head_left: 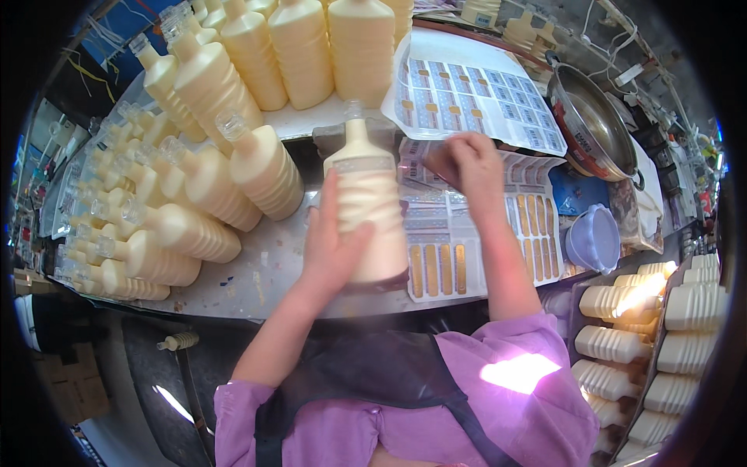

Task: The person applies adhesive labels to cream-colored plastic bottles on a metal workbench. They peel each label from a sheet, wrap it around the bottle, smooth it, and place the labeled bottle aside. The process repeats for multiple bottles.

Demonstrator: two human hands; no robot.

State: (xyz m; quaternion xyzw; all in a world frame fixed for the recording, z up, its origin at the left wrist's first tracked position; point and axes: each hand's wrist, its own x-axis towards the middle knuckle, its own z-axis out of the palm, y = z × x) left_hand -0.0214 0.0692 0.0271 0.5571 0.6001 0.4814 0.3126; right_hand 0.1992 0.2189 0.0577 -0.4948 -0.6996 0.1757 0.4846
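In the middle of the bench a cream plastic bottle (pixel 362 210) with a ribbed body and a clear neck stands nearly upright. My left hand (pixel 336 245) grips its lower left side, thumb across the front. A pale band runs round the bottle's shoulder. To the right, my right hand (pixel 467 159) is over the label sheets, fingers bent together and partly blurred; what they pinch, if anything, I cannot make out. Under it lies a sheet of gold strip labels (pixel 438 268). Beyond it, another sheet of blue and gold labels (pixel 482 101) curls up at the left edge.
Several cream bottles (pixel 299 58) stand at the back, and many more lie in a heap (pixel 187 226) on the left. At the right are a metal pan (pixel 591 121) and a lavender plastic bowl (pixel 593 237). Racks of bottles (pixel 611 346) fill the lower right.
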